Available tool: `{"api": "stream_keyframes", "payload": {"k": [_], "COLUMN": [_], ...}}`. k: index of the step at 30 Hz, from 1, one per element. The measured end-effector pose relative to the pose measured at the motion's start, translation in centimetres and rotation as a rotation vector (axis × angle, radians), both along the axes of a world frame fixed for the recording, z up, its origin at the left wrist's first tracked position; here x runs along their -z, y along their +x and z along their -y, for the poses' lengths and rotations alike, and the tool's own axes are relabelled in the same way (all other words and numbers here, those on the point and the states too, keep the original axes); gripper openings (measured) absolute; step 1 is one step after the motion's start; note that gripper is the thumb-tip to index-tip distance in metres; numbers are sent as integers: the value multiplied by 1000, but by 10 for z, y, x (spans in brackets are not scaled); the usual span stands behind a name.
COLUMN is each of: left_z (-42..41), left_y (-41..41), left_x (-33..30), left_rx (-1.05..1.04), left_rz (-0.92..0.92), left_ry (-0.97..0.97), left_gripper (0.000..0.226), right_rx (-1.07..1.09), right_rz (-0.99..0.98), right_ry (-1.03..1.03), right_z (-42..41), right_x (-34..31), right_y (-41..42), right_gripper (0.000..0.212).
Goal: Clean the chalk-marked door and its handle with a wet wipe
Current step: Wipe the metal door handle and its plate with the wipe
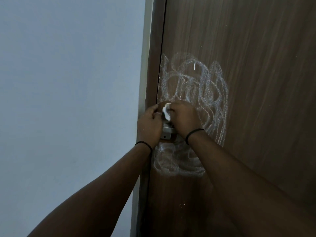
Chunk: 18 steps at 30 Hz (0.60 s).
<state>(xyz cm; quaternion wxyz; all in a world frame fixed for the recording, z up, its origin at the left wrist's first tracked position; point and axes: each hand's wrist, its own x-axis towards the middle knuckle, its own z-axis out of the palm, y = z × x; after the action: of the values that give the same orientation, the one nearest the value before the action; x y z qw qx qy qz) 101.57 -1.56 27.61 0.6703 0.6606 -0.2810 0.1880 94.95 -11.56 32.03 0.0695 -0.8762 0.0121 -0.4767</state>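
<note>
A dark brown wooden door (256,65) fills the right side, with white chalk scribbles (201,86) above the lock and more chalk loops (176,161) below it. The metal handle plate (166,132) shows between my two hands; the handle itself is mostly hidden. My right hand (185,119) is closed around a crumpled white wet wipe (166,111) and presses it at the top of the handle. My left hand (149,124) grips the door's edge side of the handle, fingers curled. A small patch of door just above the hands looks free of chalk.
A pale blue-grey wall (68,100) takes up the left half. The door frame (145,74) runs vertically between wall and door. A few white specks (183,204) mark the lower door.
</note>
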Motion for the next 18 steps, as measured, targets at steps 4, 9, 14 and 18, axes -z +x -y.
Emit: {"api": "stream_keyframes", "payload": {"k": [4,9,14,18], "left_z": [2,2,3,3], "left_y": [-4,-7,2,4], "left_x": [3,10,13,9], "left_rx": [-3,-2,6,38], "left_rz": [34,51,36,-28], "left_ry": [16,16,14,-7], "left_gripper": [29,28,27,32], "right_rx": [28,46,92,58], "right_rz": [-36,25,20,61], "right_ry": [322,284,175,244], "right_z": [15,9,0,5], "right_x": [19,13,10,13], "right_y": [-11,-11,-2,-2], "right_gripper": [12,17,9,17]}}
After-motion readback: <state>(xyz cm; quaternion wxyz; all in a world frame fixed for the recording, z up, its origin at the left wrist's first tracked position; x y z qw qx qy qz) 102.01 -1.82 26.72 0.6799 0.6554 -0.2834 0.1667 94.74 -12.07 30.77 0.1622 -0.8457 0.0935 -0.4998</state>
